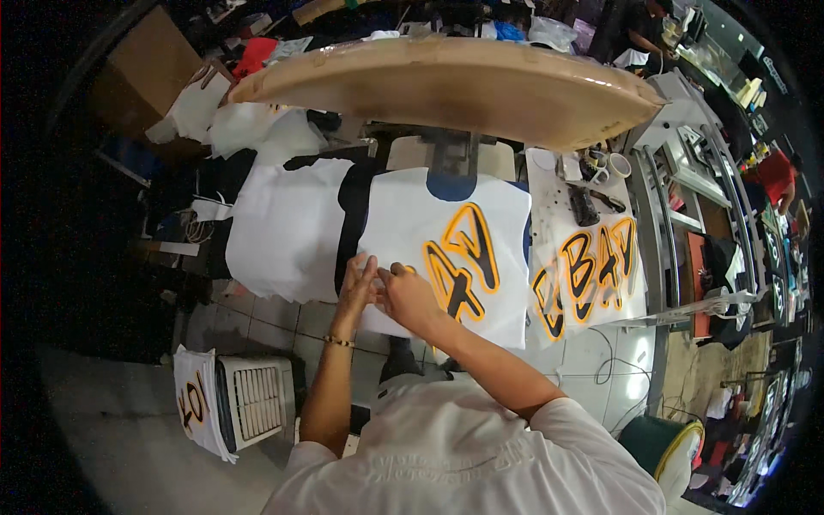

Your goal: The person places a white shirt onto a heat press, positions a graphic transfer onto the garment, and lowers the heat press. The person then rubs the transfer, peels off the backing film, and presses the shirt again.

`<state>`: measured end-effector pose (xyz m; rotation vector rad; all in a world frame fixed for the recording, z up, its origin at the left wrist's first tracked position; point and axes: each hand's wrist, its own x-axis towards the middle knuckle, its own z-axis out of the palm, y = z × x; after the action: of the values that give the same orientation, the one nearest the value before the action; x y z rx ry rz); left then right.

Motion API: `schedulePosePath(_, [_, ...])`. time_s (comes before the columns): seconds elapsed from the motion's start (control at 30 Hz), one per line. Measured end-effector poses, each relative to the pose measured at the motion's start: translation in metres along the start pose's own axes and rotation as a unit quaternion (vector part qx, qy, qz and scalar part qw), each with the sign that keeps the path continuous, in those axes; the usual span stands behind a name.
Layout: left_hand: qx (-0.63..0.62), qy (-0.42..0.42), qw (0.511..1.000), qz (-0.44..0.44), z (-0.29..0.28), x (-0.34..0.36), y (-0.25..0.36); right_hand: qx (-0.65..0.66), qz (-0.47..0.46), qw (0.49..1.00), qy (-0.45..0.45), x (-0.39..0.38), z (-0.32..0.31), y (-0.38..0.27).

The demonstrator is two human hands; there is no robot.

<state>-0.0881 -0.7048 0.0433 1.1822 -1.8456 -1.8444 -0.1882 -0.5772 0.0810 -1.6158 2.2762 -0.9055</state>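
Note:
A white fabric panel [395,215] with black and orange lettering lies flat in front of me, over a dark blue board. My left hand [354,287] is at the panel's left side, its fingers stretched upward. Against it, my right hand [408,296] is closed with bent fingers, just left of the lettering. Whatever may be between the right fingers is too small or hidden to make out. To the left, white fabric pieces [287,215] lie stacked, with a black strip of cloth [352,215] between them and the panel.
A large tape-wrapped brown cardboard piece [446,86] spans the far side. On the right, a table bears a lettered sheet [592,266], a black tool [584,206] and a cup [618,166], beside a metal-framed machine [678,163]. Lettered cloths [197,369] hang at lower left.

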Motion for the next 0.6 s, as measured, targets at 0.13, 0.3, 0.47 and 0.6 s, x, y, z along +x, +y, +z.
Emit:
schedulePosePath(0.13, [-0.086,0.004,0.993,0.084,-0.002,0.018,-0.041,0.054,0.024,0.998,-0.018,-0.014,0.014,0.011])
schedulePosePath(0.3, [0.061,0.011,0.978,0.201,-0.003,0.033,-0.044,-0.018,-0.043,0.983,0.178,-0.035,-0.006,0.063])
schedulePosePath(0.47, [0.078,0.005,0.979,0.190,-0.006,0.059,-0.041,-0.125,0.106,0.957,0.240,-0.063,-0.036,0.122])
schedulePosePath(0.6, [0.061,-0.006,0.973,0.221,-0.002,0.084,-0.035,-0.156,0.197,0.951,0.183,-0.087,-0.045,0.131])
